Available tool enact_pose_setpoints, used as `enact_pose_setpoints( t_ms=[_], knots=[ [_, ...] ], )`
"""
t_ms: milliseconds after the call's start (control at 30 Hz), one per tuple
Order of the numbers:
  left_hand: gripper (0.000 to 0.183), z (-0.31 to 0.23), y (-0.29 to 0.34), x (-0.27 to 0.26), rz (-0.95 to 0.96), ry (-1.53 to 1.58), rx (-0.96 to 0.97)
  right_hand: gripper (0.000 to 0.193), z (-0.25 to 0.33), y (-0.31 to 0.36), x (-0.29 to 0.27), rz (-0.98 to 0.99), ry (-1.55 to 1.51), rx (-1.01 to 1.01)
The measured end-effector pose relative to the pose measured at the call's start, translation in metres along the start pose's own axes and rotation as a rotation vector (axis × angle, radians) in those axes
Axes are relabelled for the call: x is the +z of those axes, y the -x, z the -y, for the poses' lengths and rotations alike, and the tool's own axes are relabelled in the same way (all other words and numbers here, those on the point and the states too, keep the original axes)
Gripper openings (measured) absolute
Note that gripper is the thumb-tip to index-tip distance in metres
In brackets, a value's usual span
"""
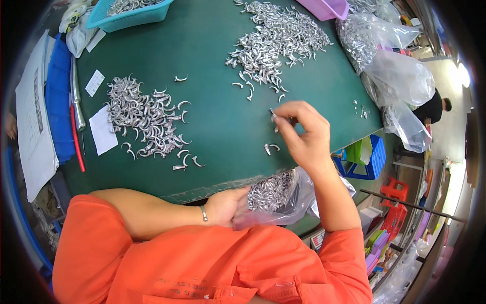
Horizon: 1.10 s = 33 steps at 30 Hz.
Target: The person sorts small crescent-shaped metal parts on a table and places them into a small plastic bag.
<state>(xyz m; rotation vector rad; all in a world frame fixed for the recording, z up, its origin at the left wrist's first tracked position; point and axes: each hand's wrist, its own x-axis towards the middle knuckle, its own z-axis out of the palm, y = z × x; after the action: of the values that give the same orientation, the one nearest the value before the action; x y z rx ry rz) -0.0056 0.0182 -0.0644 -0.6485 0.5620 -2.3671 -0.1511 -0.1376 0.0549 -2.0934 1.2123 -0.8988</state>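
Curved silver piece [273, 112] — between the right fingers [292, 108], at their tips.

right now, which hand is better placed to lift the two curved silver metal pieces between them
Right hand, probably: nearer the pieces, though pinching another piece; the left hand holds the clear plastic bag.

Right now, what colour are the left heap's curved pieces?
The curved pieces are silvery grey, clearest in the head view.
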Motion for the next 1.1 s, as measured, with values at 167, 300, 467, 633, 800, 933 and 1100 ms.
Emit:
enact_pose_setpoints(
  t_ms=[167,300,467,633,800,933,1100],
  knots=[
    [0.033,-0.003,-0.004,0.012,-0.202,-0.173,-0.077,0.026,0.035,-0.042,0.063,0.201,-0.247,-0.378],
    [0.030,-0.005,0.015,-0.006,-0.389,-0.348,-0.012,0.030,-0.013,-0.066,0.046,0.250,0.240,-0.551],
    [0.032,0.009,-0.033,0.067,-1.157,-0.591,-0.086,0.031,-0.050,-0.018,-0.025,0.312,-0.036,-0.323],
    [0.033,0.008,-0.025,0.059,-1.133,-0.594,-0.047,0.028,-0.047,0.026,-0.036,0.202,0.063,-0.117],
    [0.031,0.010,-0.028,0.061,-1.164,-0.567,0.024,0.030,-0.048,0.056,-0.040,-0.023,0.157,0.004],
    [0.029,0.010,-0.032,0.065,-1.185,-0.567,-0.001,0.029,-0.034,0.080,-0.036,0.174,0.173,-0.178],
    [0.027,0.012,-0.030,0.067,-1.150,-0.532,0.012,0.024,-0.020,0.086,-0.039,0.361,-0.081,-0.266]
  ],
)
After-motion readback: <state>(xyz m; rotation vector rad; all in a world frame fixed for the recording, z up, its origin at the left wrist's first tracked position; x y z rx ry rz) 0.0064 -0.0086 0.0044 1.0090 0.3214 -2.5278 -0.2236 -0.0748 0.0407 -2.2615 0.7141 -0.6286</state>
